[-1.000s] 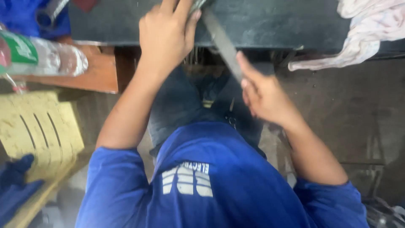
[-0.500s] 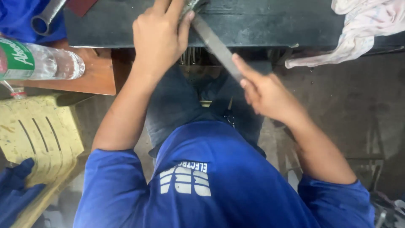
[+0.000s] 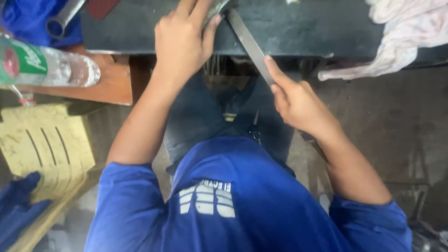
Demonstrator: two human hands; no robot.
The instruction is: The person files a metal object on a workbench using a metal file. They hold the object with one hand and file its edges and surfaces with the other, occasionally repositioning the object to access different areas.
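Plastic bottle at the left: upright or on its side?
On its side. The clear plastic bottle lies lengthwise on the brown wooden surface, green label toward the frame's left edge. Cap out of view.

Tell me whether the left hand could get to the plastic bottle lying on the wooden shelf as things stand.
Probably yes. The plastic bottle lies uncovered on the wooden shelf, with nothing between it and the left hand. But that hand is pressing a small workpiece against the dark bench and would have to let go first.

Dark desk (image 3: 298,28) across top; brown wooden shelf (image 3: 112,84) left; yellow slotted plastic chair (image 3: 46,144) below; grimy concrete floor (image 3: 387,126).
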